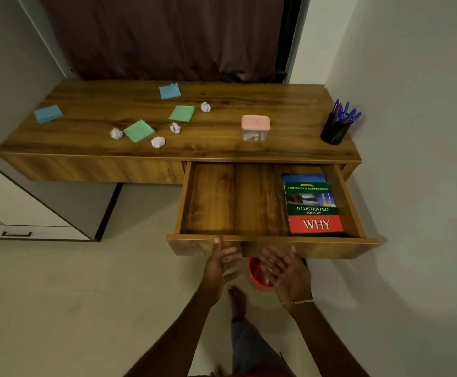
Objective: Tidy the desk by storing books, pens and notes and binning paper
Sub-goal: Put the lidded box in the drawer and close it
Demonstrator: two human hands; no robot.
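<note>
The desk drawer stands pulled out, with two stacked books lying at its right side, the top one green and red. My left hand is open just below the drawer's front, its thumb touching the panel. My right hand is open, palm up, holding nothing. On the desk lie two blue note pads, two green note pads and several crumpled paper balls. Blue pens fill a black holder at the right.
An orange bin sits on the floor under the drawer, partly hidden by my right hand. A pink-lidded clear box stands on the desk. A white cabinet is at the left, a wall close on the right. My foot is below the hands.
</note>
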